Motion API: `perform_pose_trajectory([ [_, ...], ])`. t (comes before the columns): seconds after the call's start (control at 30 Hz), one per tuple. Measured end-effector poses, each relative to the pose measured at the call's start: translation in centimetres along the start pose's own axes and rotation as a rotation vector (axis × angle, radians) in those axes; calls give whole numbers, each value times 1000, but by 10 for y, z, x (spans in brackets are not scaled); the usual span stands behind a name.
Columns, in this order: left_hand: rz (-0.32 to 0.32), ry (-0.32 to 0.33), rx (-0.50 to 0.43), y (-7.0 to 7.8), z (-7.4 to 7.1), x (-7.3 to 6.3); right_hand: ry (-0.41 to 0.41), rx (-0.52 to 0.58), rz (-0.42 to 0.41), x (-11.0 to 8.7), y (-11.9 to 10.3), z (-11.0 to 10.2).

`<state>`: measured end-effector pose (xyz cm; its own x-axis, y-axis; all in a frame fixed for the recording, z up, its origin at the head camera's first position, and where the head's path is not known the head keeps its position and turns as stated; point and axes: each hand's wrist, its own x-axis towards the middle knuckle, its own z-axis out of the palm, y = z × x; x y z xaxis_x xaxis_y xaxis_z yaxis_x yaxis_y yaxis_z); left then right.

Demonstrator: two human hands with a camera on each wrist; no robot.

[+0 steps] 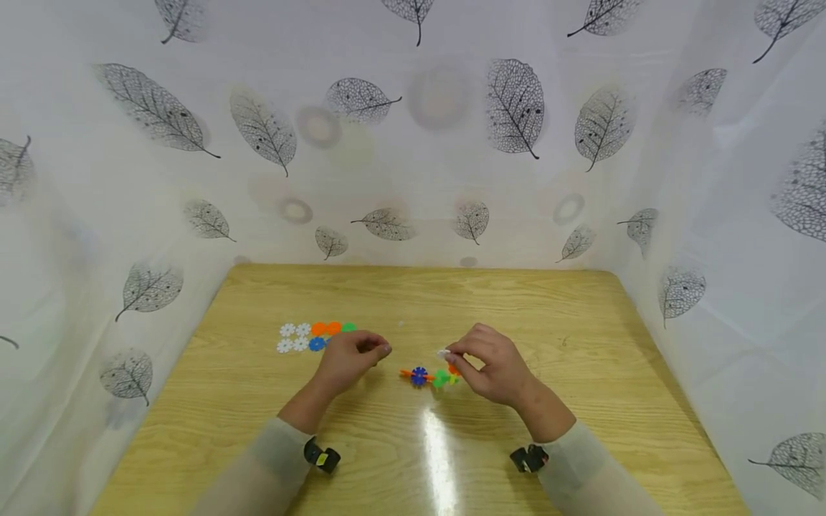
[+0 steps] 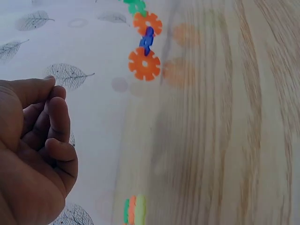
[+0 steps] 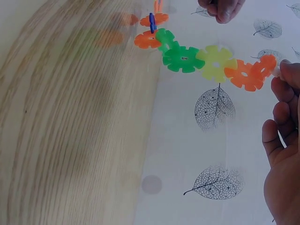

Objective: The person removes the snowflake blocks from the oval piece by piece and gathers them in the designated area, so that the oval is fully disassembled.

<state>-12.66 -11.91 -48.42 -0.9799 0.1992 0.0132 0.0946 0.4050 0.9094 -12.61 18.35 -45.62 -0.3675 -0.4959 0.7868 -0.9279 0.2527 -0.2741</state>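
Observation:
A chain of notched plastic snowflake discs runs between the hands, with a blue disc [image 1: 419, 376], green discs [image 3: 183, 58], a yellow disc [image 3: 216, 63] and orange discs [image 3: 244, 75] slotted together. At its right end, my right hand [image 1: 492, 367] pinches a white disc [image 1: 442, 353] between thumb and fingers, mostly hidden by the fingertips in the right wrist view. My left hand [image 1: 348, 360] hovers left of the chain's free end, its fingers loosely curled and thumb near the index finger. Nothing shows in its grasp, and the chain's orange end disc [image 2: 144, 64] is apart from it.
Loose discs lie in rows at the left of the wooden table [image 1: 258, 430]: several white discs [image 1: 287, 330], orange discs [image 1: 319, 329], a blue disc [image 1: 316, 344] and a green disc [image 1: 348, 327], partly behind the left hand. Leaf-printed curtains [image 1: 400, 179] enclose the table's back and sides.

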Motion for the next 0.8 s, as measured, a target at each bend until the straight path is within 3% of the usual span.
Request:
perform_pose_trajectory([
  [0.5, 87, -129, -113, 23, 25, -1, -14, -3, 19, -1, -1, 3],
  [0.63, 100, -137, -107, 26, 30, -2, -4, 3, 5, -3, -2, 5],
  [0.8, 167, -137, -101, 31, 34, 1, -3, 4, 8, -1, -2, 4],
])
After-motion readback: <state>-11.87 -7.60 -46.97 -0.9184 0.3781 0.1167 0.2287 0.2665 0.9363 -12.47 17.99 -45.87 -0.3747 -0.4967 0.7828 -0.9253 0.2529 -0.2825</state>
